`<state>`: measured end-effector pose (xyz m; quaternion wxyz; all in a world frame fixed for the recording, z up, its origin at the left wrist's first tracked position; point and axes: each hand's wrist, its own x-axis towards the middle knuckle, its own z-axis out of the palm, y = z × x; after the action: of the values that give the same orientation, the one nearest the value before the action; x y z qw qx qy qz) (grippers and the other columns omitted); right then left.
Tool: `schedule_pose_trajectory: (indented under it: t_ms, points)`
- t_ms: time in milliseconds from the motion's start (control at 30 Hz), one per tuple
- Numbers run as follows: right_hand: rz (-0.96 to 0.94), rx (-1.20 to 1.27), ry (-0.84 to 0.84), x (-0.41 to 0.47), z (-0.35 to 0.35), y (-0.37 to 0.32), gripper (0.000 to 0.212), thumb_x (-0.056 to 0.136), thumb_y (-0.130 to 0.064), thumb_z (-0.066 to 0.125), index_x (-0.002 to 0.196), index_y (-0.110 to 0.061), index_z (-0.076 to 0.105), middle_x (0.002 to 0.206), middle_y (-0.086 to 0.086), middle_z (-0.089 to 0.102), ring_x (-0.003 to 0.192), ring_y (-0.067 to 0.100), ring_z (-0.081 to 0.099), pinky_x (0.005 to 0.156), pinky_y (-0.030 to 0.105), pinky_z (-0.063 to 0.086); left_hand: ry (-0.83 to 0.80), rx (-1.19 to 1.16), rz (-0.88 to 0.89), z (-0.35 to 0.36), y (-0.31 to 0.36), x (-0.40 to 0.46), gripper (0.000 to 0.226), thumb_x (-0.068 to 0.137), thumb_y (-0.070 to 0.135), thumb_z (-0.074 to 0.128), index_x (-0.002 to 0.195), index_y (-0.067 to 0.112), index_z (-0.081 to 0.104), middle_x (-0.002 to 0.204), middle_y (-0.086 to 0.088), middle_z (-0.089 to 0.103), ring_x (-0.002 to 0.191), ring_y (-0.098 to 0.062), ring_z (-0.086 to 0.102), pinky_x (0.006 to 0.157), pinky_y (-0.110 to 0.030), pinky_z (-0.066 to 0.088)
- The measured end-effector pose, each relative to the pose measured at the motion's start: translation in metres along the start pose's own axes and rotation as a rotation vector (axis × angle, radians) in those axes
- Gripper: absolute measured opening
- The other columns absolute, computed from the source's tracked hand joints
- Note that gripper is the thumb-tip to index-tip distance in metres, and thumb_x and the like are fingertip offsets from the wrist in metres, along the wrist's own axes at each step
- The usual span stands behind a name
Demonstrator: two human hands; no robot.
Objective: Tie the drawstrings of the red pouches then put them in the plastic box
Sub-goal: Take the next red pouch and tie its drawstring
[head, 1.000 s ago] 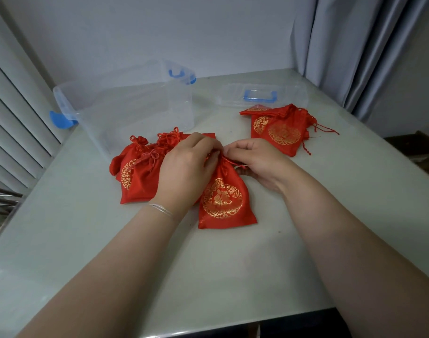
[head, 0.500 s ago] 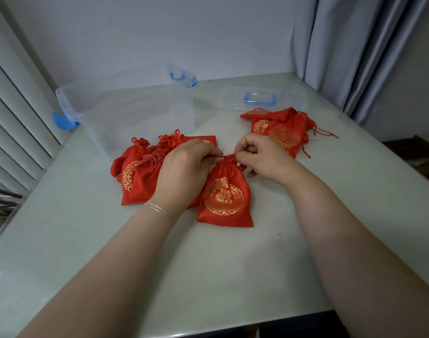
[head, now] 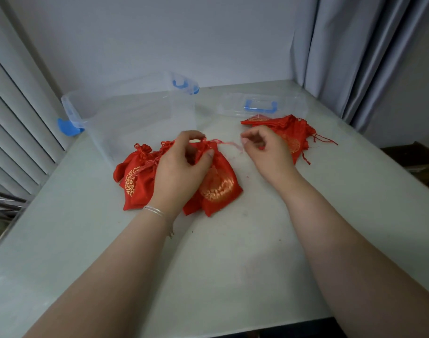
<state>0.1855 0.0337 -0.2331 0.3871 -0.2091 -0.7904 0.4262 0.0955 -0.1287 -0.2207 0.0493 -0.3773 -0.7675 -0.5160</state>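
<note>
Now your red pouch [head: 217,184] lies at the frame's centre on the counter [head: 233,264], its drawstring [head: 229,144] stretched rightward. Your left hand [head: 184,167] pinches the gathered neck in a clenched grip; your right hand [head: 264,152] pinches the string's end. More pouches [head: 135,176] lie left, another pile [head: 294,135] upper right. Upper left stands the plastic box [head: 135,113].

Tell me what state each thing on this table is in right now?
Plastic box: open, no pouch visible inside.
Lid: off, flat on the table.
Middle pouch: neck gathered, drawstring pulled sideways.
Left pouches: necks cinched.
Right pouches: strings loose.
Left hand: grips the pouch neck.
Right hand: pinches the drawstring.
</note>
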Motion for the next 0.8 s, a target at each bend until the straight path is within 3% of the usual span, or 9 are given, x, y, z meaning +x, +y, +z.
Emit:
schedule_pose_trajectory:
  t_ms: [100, 233, 367, 467, 567, 700, 800]
  points:
    - [0.054, -0.144, 0.171, 0.008, -0.011, 0.014, 0.012, 0.087, -0.011, 0.058, 0.095, -0.018, 0.064, 0.096, -0.005, 0.065, 0.085, 0.01, 0.059, 0.079, 0.02, 0.046, 0.151, 0.174, -0.024, -0.007, -0.012, 0.009, 0.024, 0.085, 0.039, 0.062, 0.105, 0.028, 0.054, 0.082, 0.005, 0.06, 0.082, -0.018, 0.057, 0.074, -0.036, 0.046]
    - [0.201, -0.265, 0.125, 0.013, -0.01, 0.03, 0.016, 0.087, -0.014, 0.058, 0.102, -0.016, 0.062, 0.103, -0.001, 0.064, 0.092, 0.015, 0.059, 0.08, 0.024, 0.043, 0.22, 0.611, 0.05, -0.004, -0.029, 0.013, 0.043, 0.08, 0.038, 0.065, 0.114, 0.015, 0.054, 0.119, -0.011, 0.053, 0.107, -0.035, 0.048, 0.088, -0.043, 0.037]
    - [0.34, -0.301, 0.033, 0.014, -0.01, 0.037, 0.021, 0.088, -0.018, 0.058, 0.108, -0.015, 0.058, 0.11, 0.002, 0.063, 0.101, 0.019, 0.059, 0.079, 0.024, 0.041, 0.159, 0.559, 0.355, -0.003, -0.021, 0.012, 0.029, 0.082, 0.023, 0.061, 0.11, 0.016, 0.059, 0.114, -0.004, 0.058, 0.106, -0.029, 0.051, 0.088, -0.038, 0.036]
    - [0.299, -0.408, 0.103, 0.021, -0.014, 0.028, 0.014, 0.088, -0.022, 0.054, 0.101, -0.021, 0.06, 0.112, 0.002, 0.061, 0.103, 0.023, 0.058, 0.08, 0.03, 0.046, -0.004, 0.533, 0.526, 0.005, -0.018, 0.009, 0.021, 0.08, 0.02, 0.056, 0.099, 0.015, 0.066, 0.104, -0.002, 0.063, 0.098, -0.029, 0.056, 0.084, -0.037, 0.04]
    - [0.246, -0.682, 0.115, 0.033, -0.017, 0.02, 0.019, 0.09, -0.023, 0.05, 0.102, -0.024, 0.064, 0.131, 0.004, 0.046, 0.117, 0.031, 0.043, 0.092, 0.035, 0.04, -0.101, 0.484, 0.573, 0.011, -0.017, 0.006, 0.022, 0.075, 0.014, 0.058, 0.095, 0.015, 0.068, 0.103, -0.002, 0.065, 0.097, -0.027, 0.057, 0.086, -0.035, 0.042]
    - [0.339, -0.837, -0.087, 0.054, -0.028, 0.027, 0.028, 0.09, -0.021, 0.051, 0.115, -0.025, 0.063, 0.156, -0.004, 0.009, 0.13, 0.032, 0.031, 0.102, 0.038, 0.034, -0.176, 0.433, 0.564, 0.013, -0.013, 0.002, 0.02, 0.078, 0.013, 0.058, 0.095, 0.015, 0.068, 0.102, 0.001, 0.065, 0.095, -0.023, 0.057, 0.084, -0.032, 0.041]
    - [0.354, -0.875, -0.255, 0.069, -0.037, 0.041, 0.038, 0.092, -0.024, 0.047, 0.13, -0.022, 0.054, 0.158, -0.001, 0.008, 0.132, 0.033, 0.035, 0.106, 0.038, 0.032, -0.213, 0.417, 0.547, 0.014, -0.014, -0.001, 0.017, 0.081, 0.016, 0.058, 0.096, 0.016, 0.067, 0.101, 0.002, 0.064, 0.092, -0.021, 0.056, 0.081, -0.031, 0.042]
